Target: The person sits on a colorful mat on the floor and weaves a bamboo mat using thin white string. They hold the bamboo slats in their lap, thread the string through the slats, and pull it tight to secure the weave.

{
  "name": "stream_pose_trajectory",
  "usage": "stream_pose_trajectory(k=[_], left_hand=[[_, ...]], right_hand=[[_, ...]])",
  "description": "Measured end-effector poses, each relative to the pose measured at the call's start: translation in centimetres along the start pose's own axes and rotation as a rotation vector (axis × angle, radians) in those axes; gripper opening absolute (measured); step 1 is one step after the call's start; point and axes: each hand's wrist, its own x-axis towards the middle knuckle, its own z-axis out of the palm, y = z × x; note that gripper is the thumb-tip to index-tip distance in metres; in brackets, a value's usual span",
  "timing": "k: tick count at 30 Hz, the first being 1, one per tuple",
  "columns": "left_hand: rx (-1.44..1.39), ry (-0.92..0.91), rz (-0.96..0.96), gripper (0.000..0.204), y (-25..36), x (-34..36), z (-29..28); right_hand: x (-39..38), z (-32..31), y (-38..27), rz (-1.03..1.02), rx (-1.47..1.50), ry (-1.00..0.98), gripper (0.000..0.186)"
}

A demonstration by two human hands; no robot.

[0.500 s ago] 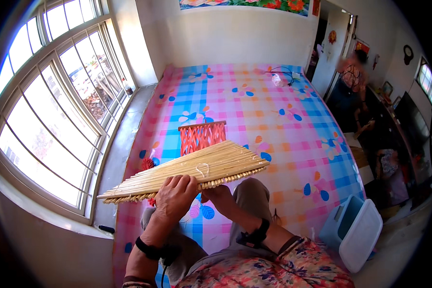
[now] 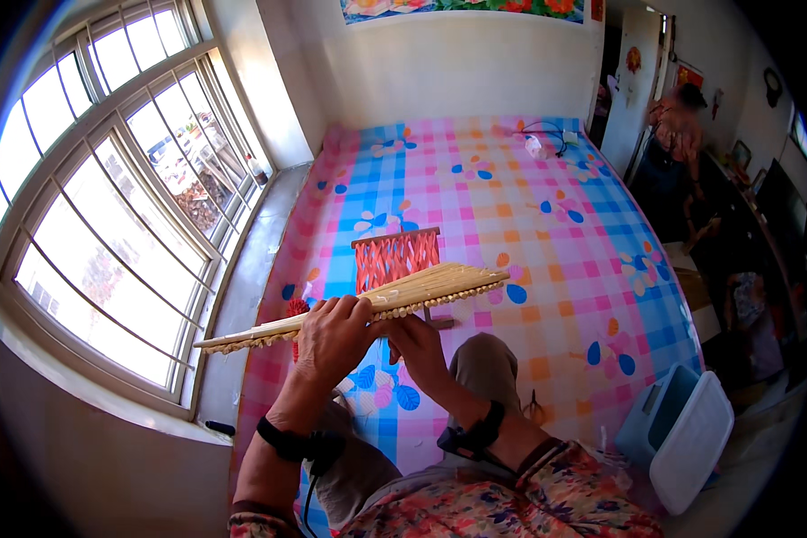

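Note:
A flat mat of straw-coloured stalks [image 2: 421, 289] laid side by side is held up before me, seen nearly edge-on. Along its near edge the stalk ends form a row, and the outline tapers to a point at the left. My left hand [image 2: 334, 334] grips that near edge, fingers over the top face. Close beside it, my right hand [image 2: 414, 345] is closed at the edge from below, its fingertips partly hidden. Behind the mat lies a piece of red crisscross lacing [image 2: 390, 264] with a wooden bar along its top, partly covered by the mat.
I sit on a checked, flower-printed sheet [image 2: 511, 215]. Scissors [image 2: 533, 408] lie near my right knee. A light-blue bin with a white lid [image 2: 692, 439] stands at right. A barred window [image 2: 125, 224] is at left. Another person [image 2: 677, 134] stands at the far right.
The mat has tilted, so less of its top face shows, and more of the red lacing and its wooden frame is visible. Both hands have risen slightly with it. My view has shifted a little left.

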Motion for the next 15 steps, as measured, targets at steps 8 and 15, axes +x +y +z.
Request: stream_pose_trajectory(k=[8, 15], left_hand=[[0.052, 0.018, 0.006, 0.021, -1.1, 1.6, 1.1], [0.040, 0.045, -0.008, 0.019, -1.7, 1.6, 1.6]], right_hand=[[2.3, 0.5, 0.9, -0.073, -0.094, 0.099, 0.024], [1.5, 1.3, 0.9, -0.061, -0.159, 0.110, 0.019]])
